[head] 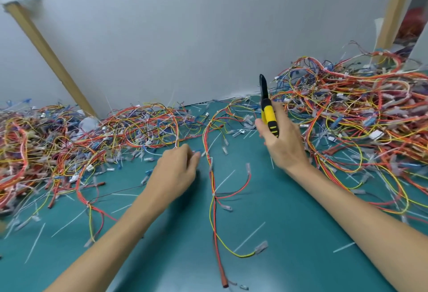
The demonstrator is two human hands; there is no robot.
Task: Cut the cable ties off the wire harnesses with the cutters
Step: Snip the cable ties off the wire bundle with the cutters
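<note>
The right hand (281, 140) grips the yellow-handled cutters (267, 108) upright, black tip toward 12 o'clock, above the green mat (289, 210). The left hand (177, 171) lies knuckles-up with fingers curled; whether it pinches a wire I cannot tell. Between both hands runs one wire harness (214, 189), from 12 to 6 o'clock. Tangled piles lie at 9 o'clock (46, 148) and 2 o'clock (359, 106).

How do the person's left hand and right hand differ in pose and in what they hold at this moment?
The left hand is low on the green mat, palm down, fingers pinching at wires; the right hand is raised above the mat. The left hand holds no tool; the right hand grips the yellow-and-black-handled cutters, tip pointing up, away from the wires. Both flank the red-and-yellow wire harness lying between them.
</note>
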